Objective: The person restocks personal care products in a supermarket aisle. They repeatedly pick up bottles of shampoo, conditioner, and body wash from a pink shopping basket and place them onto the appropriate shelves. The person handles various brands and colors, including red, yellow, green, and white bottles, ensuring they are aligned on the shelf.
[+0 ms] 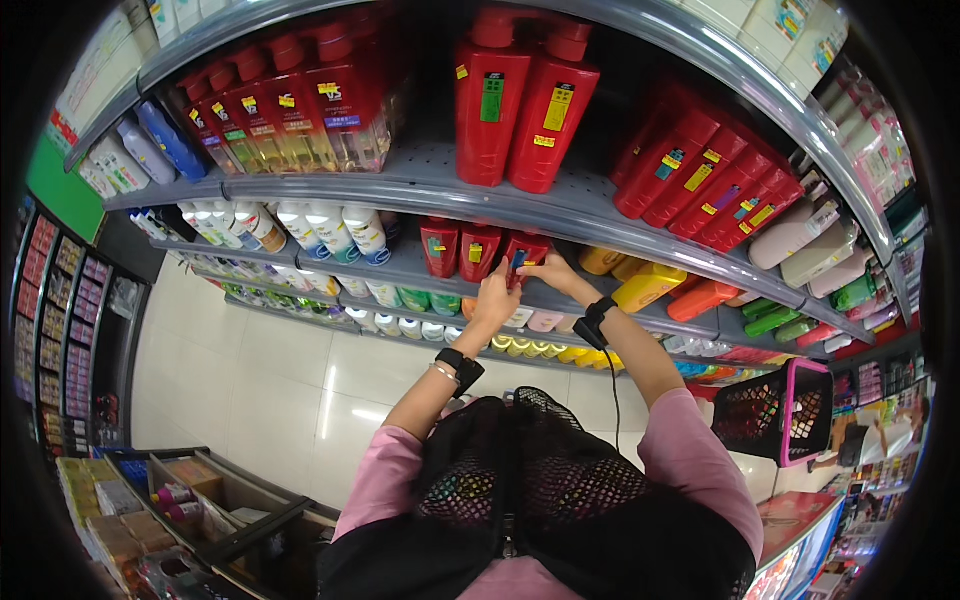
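Observation:
Both my hands are at a red plastic bottle (527, 247) with a blue label, on the second shelf down. My left hand (498, 297) has its fingers on the bottle's left side and lower front. My right hand (553, 273) is against its right side, fingers reaching the front. The bottle's lower part is partly hidden behind the fingers. Directly to its left stand two similar red bottles, one with a yellow label (480, 253) and one with a teal label (439, 247). Yellow bottles (651, 287) lie slanted to the right of my right hand.
Above is a grey metal shelf (420, 161) bearing large red pump bottles (491, 112) and boxed red-capped bottle sets (345, 105). White bottles (322, 229) stand further left. A black basket with a pink rim (791, 412) is at right. A cable (616, 397) hangs from my right wrist device.

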Demonstrator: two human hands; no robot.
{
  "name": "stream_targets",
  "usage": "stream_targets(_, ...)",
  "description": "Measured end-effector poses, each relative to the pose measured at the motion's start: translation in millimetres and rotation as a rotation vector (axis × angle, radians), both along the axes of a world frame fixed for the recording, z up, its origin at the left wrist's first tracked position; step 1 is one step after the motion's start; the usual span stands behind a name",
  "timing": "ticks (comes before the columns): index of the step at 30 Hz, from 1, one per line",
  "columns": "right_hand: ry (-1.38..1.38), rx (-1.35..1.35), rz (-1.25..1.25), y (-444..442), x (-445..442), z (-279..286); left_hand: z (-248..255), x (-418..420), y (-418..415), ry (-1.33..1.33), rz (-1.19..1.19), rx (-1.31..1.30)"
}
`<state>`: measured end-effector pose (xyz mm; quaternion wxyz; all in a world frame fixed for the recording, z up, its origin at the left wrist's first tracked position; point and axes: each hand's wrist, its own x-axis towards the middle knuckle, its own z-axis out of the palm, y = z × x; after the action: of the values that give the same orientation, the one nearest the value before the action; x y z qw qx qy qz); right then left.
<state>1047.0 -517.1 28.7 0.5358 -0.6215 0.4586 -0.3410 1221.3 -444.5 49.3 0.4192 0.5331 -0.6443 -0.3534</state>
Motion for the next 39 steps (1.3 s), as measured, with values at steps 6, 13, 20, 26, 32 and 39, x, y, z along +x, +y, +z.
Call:
stream_targets(6,-0.067,0.133,0.069,-1,-1,-9,8,-4,3,-0.039,-0.006,0.079)
stream_targets(13,-0.013,0.142,0.044,-8,3,-11,-4,-12,-1,0.042,0.051,-0.04)
stream_targets(20,0.064,0.092,0.013,-11,7,-8,-16,0,-7,0.019,-0.009,-0.053)
stream_targets(26,-0.014,0.161,0.035,-12,2,-13,-13,2,-11,-0.014,-0.082,-0.023)
stream_targets(32,-0.003,0.163,0.034,-11,6,-9,-21,4,-13,-0.002,-0.084,-0.04)
stream_targets(39,0.251,-0.218,-0.118,2,-4,-23,-5,11,-6,-0.12,-0.166,0.038)
